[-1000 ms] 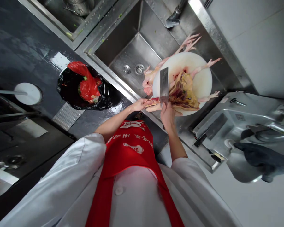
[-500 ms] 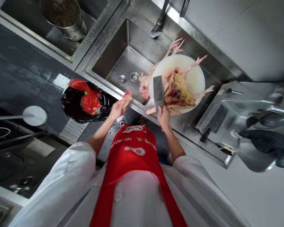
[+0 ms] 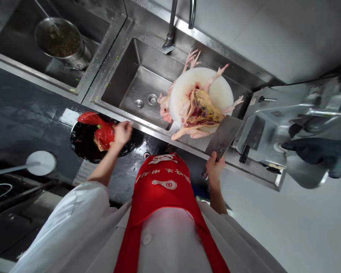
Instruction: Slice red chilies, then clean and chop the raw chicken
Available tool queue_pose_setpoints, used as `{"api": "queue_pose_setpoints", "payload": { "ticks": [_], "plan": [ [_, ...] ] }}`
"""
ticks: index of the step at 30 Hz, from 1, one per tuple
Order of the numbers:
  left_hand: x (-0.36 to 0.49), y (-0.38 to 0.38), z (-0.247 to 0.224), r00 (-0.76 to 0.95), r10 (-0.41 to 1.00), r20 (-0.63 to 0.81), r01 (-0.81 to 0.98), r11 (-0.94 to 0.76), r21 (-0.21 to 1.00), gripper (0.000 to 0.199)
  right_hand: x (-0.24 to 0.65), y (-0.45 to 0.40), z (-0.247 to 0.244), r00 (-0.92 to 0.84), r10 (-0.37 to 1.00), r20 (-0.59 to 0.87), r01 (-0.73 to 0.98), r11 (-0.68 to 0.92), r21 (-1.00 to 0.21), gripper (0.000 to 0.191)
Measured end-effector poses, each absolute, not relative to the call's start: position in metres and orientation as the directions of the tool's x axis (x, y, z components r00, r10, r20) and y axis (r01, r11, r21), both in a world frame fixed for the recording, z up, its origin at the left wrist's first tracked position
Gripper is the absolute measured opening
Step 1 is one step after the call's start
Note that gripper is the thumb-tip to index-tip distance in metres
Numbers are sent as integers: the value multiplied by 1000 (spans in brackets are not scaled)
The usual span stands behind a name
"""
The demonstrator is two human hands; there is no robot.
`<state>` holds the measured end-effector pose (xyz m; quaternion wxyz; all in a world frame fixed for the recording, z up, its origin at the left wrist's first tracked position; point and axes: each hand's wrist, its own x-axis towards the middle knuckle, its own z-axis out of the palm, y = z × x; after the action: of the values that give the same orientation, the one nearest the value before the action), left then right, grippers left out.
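"How far along?"
"I see the bird [image 3: 203,108] opened up on the board [image 3: 177,85], feet [image 3: 223,69] attached; the second bird [image 3: 165,108], half-hidden beside it, looks uncut. Plenty left, I'd judge!"
"Grips?"
"My right hand [image 3: 215,167] grasps the cleaver [image 3: 226,133]; my left hand [image 3: 123,133] hovers by the bin [image 3: 82,146], and I can't tell if it's holding anything."

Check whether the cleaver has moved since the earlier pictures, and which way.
Yes: judged against the round white board, the cleaver has gone from over the board's left part to its lower right in the picture.
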<state>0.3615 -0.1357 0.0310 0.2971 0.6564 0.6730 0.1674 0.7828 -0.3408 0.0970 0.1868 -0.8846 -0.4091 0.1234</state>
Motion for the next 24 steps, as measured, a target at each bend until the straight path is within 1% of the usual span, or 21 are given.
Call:
{"api": "queue_pose_setpoints", "payload": {
  "ticks": [1, 2, 3, 4, 6, 8, 9, 13, 16, 18, 21, 22, 24],
  "plan": [
    [415, -134, 34, 205, 968, -142, 692, -41, 721, 35, 783, -342, 98, 676, 735, -55, 642, -624, -444, 69],
    [468, -134, 37, 378, 922, -84, 594, -172, 786, 42, 783, -343, 99, 712, 701, -49, 606, -648, -462, 68],
    [516, -136, 38, 511, 859, -32, 527, -284, 801, 52, 783, -344, 100, 738, 673, -48, 575, -664, -479, 67],
    [557, -139, 38, 567, 824, -20, 516, -336, 788, 60, 784, -345, 101, 752, 657, -50, 553, -672, -493, 66],
    [610, -145, 35, 578, 809, -110, 594, -324, 737, 65, 788, -348, 101, 773, 631, -62, 518, -684, -513, 64],
    [629, -147, 31, 569, 802, -183, 652, -305, 694, 62, 796, -352, 99, 796, 599, -85, 475, -705, -527, 63],
    [630, -146, 30, 571, 797, -196, 663, -306, 683, 59, 802, -354, 96, 808, 581, -101, 449, -717, -533, 62],
    [630, -115, 44, 636, 758, -147, 619, -387, 684, 48, 832, -356, 83, 828, 539, -152, 377, -737, -560, 55],
    [646, -73, 65, 743, 657, -127, 563, -511, 650, 43, 862, -347, 77, 822, 549, -148, 386, -730, -564, 49],
    [654, -42, 78, 772, 614, -163, 579, -574, 578, 41, 883, -338, 79, 810, 566, -156, 414, -739, -532, 46],
    [652, -8, 94, 716, 659, -230, 683, -593, 426, 35, 913, -321, 89, 782, 601, -166, 479, -750, -456, 39],
    [650, -3, 99, 683, 693, -230, 720, -585, 373, 33, 922, -314, 95, 773, 613, -160, 506, -749, -428, 38],
    [651, -5, 109, 618, 770, -156, 772, -559, 301, 29, 940, -295, 107, 760, 635, -137, 557, -746, -366, 36]
  ]
}}
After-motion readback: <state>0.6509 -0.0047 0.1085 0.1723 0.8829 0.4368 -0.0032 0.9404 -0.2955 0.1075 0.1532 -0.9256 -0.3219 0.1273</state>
